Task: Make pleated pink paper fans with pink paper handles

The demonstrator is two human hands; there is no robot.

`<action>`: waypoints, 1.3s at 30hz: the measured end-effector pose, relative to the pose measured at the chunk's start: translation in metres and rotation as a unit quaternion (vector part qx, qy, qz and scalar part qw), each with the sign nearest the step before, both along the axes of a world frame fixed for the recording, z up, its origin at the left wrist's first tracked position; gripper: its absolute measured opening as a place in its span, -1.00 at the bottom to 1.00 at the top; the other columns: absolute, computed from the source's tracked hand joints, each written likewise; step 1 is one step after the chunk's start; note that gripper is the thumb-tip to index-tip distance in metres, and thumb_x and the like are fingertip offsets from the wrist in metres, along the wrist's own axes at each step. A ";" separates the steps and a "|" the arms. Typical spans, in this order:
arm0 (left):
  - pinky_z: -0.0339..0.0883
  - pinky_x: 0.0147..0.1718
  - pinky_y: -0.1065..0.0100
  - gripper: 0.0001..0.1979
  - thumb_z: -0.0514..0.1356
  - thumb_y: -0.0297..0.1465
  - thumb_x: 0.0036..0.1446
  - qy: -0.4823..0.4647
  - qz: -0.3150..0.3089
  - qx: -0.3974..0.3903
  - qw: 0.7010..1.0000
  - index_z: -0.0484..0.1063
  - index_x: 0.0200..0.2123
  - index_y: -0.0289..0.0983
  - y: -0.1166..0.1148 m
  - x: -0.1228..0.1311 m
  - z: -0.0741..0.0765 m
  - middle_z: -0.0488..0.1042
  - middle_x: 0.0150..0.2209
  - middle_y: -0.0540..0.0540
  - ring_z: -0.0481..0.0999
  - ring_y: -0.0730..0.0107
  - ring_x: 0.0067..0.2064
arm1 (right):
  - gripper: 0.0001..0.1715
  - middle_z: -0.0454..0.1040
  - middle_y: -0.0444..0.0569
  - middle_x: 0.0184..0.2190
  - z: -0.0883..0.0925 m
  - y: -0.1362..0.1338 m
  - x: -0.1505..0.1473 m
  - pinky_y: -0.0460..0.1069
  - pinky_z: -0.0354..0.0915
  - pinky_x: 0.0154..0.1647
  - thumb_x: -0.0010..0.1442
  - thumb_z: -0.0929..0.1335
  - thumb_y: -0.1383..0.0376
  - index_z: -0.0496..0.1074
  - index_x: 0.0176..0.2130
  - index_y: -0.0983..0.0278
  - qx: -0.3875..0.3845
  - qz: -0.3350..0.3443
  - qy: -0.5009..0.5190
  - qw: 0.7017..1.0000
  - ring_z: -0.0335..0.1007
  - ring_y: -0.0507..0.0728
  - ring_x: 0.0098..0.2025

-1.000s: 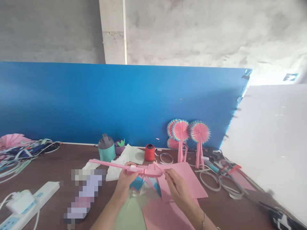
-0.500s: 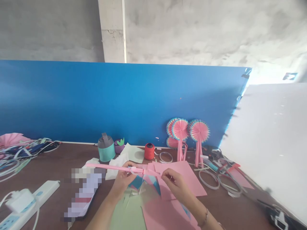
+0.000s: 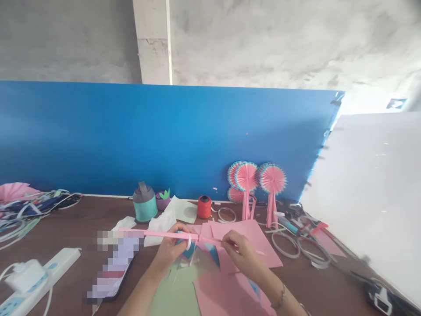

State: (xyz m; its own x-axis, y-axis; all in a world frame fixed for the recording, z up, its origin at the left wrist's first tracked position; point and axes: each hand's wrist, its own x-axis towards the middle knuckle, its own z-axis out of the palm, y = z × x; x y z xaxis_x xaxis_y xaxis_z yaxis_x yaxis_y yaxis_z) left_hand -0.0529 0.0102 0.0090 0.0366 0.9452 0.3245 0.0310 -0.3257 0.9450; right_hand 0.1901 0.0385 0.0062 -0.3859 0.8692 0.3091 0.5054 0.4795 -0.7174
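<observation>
My left hand (image 3: 175, 245) is closed around a long folded pink paper strip (image 3: 154, 235), whose far end sticks out to the left over the phone. A small white loop (image 3: 188, 242) shows by my left fingertips; whether it is tape or paper I cannot tell. My right hand (image 3: 239, 248) pinches the strip's thinner right part between thumb and fingers. Beneath both hands lie pink paper sheets (image 3: 253, 237), a pale green sheet (image 3: 174, 289) and some blue-patterned pieces (image 3: 212, 253).
Pink pleated paper fans (image 3: 272, 180) stand against the blue partition (image 3: 164, 140). Nearby are a red thread spool (image 3: 204, 207), a teal cup (image 3: 145, 206) and a purple pot (image 3: 162, 201). To the left lie a phone (image 3: 115, 272) and a power strip (image 3: 62, 265); cable loops (image 3: 286, 244) lie right.
My left fingers have shifted on the strip, and the white piece now hangs as a loop at the fingertips. My right hand stays pinched, with a thin pink end now showing beyond it.
</observation>
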 end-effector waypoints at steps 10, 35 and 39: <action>0.27 -0.21 0.32 -0.88 0.17 -0.54 -0.06 -0.031 -0.024 -0.003 0.999 0.35 -0.41 -0.23 -0.003 0.005 0.004 0.46 -0.28 -0.07 0.45 0.25 -0.15 | -0.81 0.40 -0.08 -0.46 0.000 0.000 0.000 -0.06 0.20 -0.39 0.17 0.21 0.32 0.30 -0.46 0.25 0.000 -0.011 -0.012 1.000 0.29 0.08 -0.41; 0.31 -0.21 0.31 -0.89 0.26 -0.38 -0.05 -0.035 -0.026 -0.032 0.999 0.38 -0.43 -0.22 -0.009 0.006 0.013 0.48 -0.26 -0.09 0.44 0.19 -0.10 | -0.79 0.42 -0.04 -0.38 -0.001 0.004 0.001 -0.03 0.32 -0.30 0.13 0.27 0.24 0.42 -0.26 0.28 -0.051 -0.039 0.020 0.998 0.33 0.10 -0.33; 0.31 -0.20 0.30 -0.88 0.27 -0.36 -0.03 -0.035 -0.029 -0.032 0.998 0.37 -0.42 -0.22 -0.009 0.005 0.011 0.48 -0.26 -0.10 0.44 0.19 -0.10 | -0.81 0.43 -0.03 -0.38 0.002 0.003 0.001 -0.04 0.32 -0.32 0.12 0.25 0.27 0.44 -0.34 0.26 -0.039 -0.036 0.008 0.999 0.32 0.09 -0.34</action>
